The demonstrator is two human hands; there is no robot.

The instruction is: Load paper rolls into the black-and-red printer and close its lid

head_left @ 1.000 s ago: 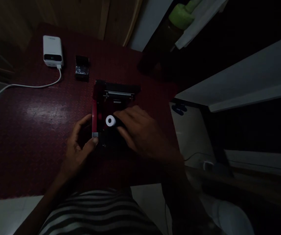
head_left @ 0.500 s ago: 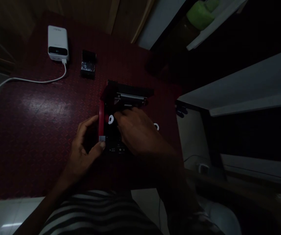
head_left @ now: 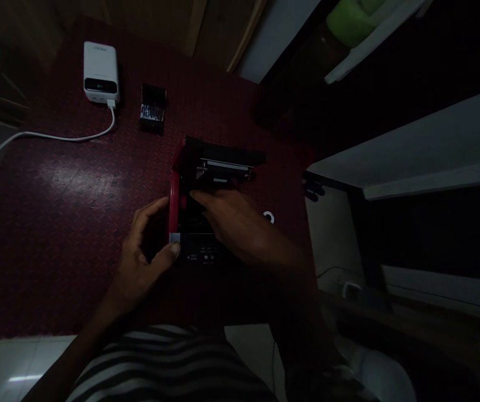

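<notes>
A red-and-black device (head_left: 174, 204) sits on the table with its lid (head_left: 223, 152) raised at the back. Its front has a dark panel with small white markings; the kind of device is not clear in the dim light. My left hand (head_left: 143, 248) steadies it at the left side, fingertip on the red wall and thumb on the grey front corner. My right hand (head_left: 231, 220) reaches into the interior, fingers closed and pointing left. What those fingers hold, if anything, is hidden. A white ring (head_left: 269, 216) lies beside my right wrist.
A white power bank (head_left: 100, 70) with a plugged-in white cable (head_left: 51, 137) lies at the back left of the red patterned table (head_left: 72, 223). Near it is a small black open case (head_left: 152, 109). A green-lidded container (head_left: 351, 22) stands on a shelf at upper right.
The white ring seen inside the device by my right fingertips is out of sight now. My right fingers have shifted slightly left and flattened. My left hand stays in place.
</notes>
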